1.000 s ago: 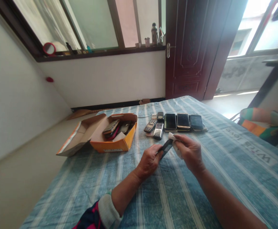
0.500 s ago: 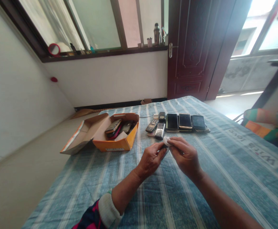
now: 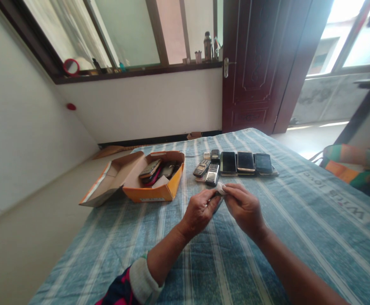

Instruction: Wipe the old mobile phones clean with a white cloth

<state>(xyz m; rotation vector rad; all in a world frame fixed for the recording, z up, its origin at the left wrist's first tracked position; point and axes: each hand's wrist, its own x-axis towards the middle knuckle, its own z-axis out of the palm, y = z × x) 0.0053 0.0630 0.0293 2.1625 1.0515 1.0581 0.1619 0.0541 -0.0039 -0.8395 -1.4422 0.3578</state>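
My left hand [image 3: 200,212] is closed around a small dark mobile phone [image 3: 218,205], most of it hidden behind my fingers. A crumpled white tissue [image 3: 220,189] is pinched in my right hand [image 3: 244,208] and pressed against the phone's upper end. Just beyond my hands, a silver keypad phone [image 3: 212,174] and a dark keypad phone [image 3: 201,168] lie among smaller ones. To their right sit stacks of touchscreen phones, topped by a black one [image 3: 228,162], a gold-edged one [image 3: 245,162] and a dark one [image 3: 263,162].
An orange cardboard box [image 3: 151,195] with its lid flipped open to the left holds several phones. Everything rests on a bed with a blue striped sheet [image 3: 134,250]. Beyond stand a dark red door [image 3: 254,84] and a window ledge with small items. A colourful bag [image 3: 353,167] is at right.
Both hands stay together at the phone. The tissue and the phone's angle have shifted slightly, with more of the phone's lower part showing now.
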